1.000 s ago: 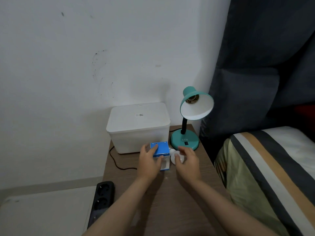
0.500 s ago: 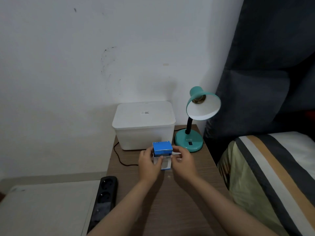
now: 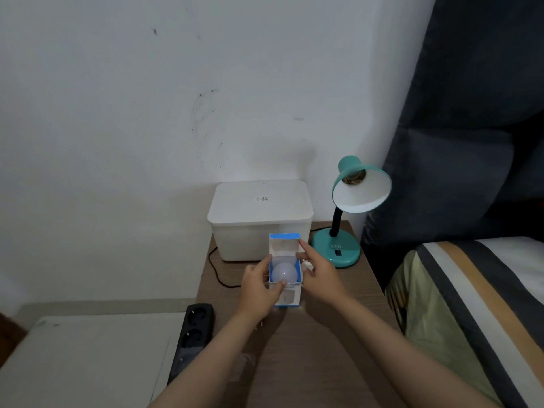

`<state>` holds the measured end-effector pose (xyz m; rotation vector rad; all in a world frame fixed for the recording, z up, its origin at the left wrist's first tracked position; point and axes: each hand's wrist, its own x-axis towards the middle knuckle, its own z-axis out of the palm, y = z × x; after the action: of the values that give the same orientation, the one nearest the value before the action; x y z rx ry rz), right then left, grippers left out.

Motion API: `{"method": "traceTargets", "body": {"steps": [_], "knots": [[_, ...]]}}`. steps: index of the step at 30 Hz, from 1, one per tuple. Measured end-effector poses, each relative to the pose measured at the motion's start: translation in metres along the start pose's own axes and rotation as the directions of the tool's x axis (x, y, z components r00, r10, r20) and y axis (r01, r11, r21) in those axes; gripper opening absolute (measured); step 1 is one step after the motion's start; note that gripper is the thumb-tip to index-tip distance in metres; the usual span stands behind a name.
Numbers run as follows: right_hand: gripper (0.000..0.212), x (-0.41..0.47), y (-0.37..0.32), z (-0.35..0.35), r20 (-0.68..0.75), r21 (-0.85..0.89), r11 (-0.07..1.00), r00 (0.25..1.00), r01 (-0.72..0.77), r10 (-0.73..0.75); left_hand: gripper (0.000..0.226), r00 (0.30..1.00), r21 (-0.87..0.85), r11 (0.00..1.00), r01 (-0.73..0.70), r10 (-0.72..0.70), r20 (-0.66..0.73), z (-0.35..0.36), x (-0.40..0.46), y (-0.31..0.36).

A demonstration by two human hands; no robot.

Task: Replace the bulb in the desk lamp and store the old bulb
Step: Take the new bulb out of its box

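Note:
My left hand [image 3: 255, 287] grips a blue and white bulb box [image 3: 288, 298] standing on the brown bedside table [image 3: 312, 354]. The box's top flap [image 3: 284, 245] stands open, and a white bulb [image 3: 284, 272] sits inside. My right hand [image 3: 321, 275] is beside the box with its fingers apart, the index fingertip touching the flap's right edge. A second white bulb [image 3: 306, 262] lies on the table, mostly hidden behind my right hand. The teal desk lamp [image 3: 335, 250] stands at the back right; its shade [image 3: 363, 191] faces me and the socket [image 3: 354, 176] is empty.
A white lidded storage container [image 3: 259, 213] stands against the wall behind the box. A black cable [image 3: 216, 273] runs from it across the table. A black power strip [image 3: 195, 328] lies off the table's left edge. A striped bed [image 3: 477, 295] borders the right.
The box was shut with its blue lid down; now its flap is raised and the bulb inside shows. My right hand moved from the loose bulb to the box's flap.

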<state>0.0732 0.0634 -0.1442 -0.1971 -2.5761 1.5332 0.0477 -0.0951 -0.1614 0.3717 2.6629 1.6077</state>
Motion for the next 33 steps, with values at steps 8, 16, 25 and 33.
{"method": "traceTargets", "body": {"steps": [8,16,25,33], "knots": [[0.050,0.008,0.001,-0.004,-0.008,-0.036,0.999,1.000,0.016,-0.016,0.090,0.973,0.046,0.998,0.032,-0.042,0.227,-0.012,0.025,-0.010],[0.038,0.018,0.005,-0.009,0.037,-0.178,0.979,0.995,0.097,-0.091,0.097,0.917,-0.025,0.996,0.083,-0.066,0.394,-0.022,0.034,-0.014],[0.053,0.038,-0.014,-0.012,0.326,-0.340,0.926,0.944,0.165,-0.049,0.100,0.918,-0.093,0.988,0.123,-0.077,0.389,-0.019,0.035,-0.023],[0.041,0.041,-0.016,-0.011,0.228,-0.283,0.946,0.969,0.160,-0.095,0.095,0.920,-0.121,0.983,0.137,-0.080,0.384,-0.017,0.034,-0.024]]}}
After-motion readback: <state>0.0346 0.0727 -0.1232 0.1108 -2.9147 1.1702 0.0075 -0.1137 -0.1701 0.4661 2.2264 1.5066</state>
